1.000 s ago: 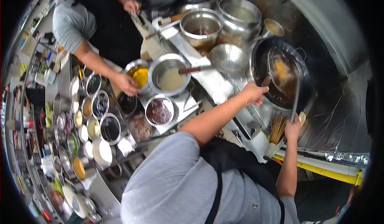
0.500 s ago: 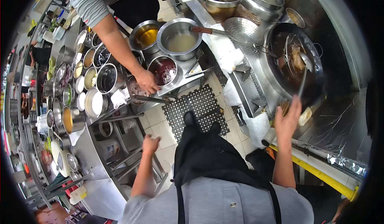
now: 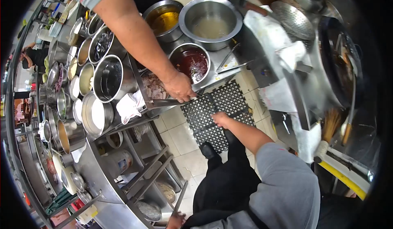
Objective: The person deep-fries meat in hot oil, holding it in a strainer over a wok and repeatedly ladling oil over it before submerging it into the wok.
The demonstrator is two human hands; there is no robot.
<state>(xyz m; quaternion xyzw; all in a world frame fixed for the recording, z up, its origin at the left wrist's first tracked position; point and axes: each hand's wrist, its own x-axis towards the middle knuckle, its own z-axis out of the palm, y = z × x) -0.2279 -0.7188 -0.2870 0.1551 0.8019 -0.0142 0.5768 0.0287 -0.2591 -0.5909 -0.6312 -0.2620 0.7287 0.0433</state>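
My right hand [image 3: 221, 120] hangs over the black perforated floor mat [image 3: 241, 98], its fingers curled in and nothing seen in them. At the bottom edge, my left hand [image 3: 176, 220] shows only partly beside the metal rack; its fingers are unclear. A ladle [image 3: 353, 86] leans in the dark wok [image 3: 327, 57] at the right, with no hand on it. A co-worker's hand [image 3: 179, 86] is at the counter edge, beside a pot of dark red liquid [image 3: 205, 52] and a tray of pale pieces [image 3: 152, 87].
A wide steel pot [image 3: 235, 10] and a pot of yellow liquid [image 3: 151, 13] stand behind the red one. Several food containers line the left counter. A perforated skimmer [image 3: 292, 20] and a bamboo brush [image 3: 330, 124] lie near the wok. A metal rack [image 3: 149, 171] stands lower left.
The view has turned towards the left counter, and the wok sits farther right. My right hand has moved from beside the ladle handle to over the mat. My left hand is lower in view.
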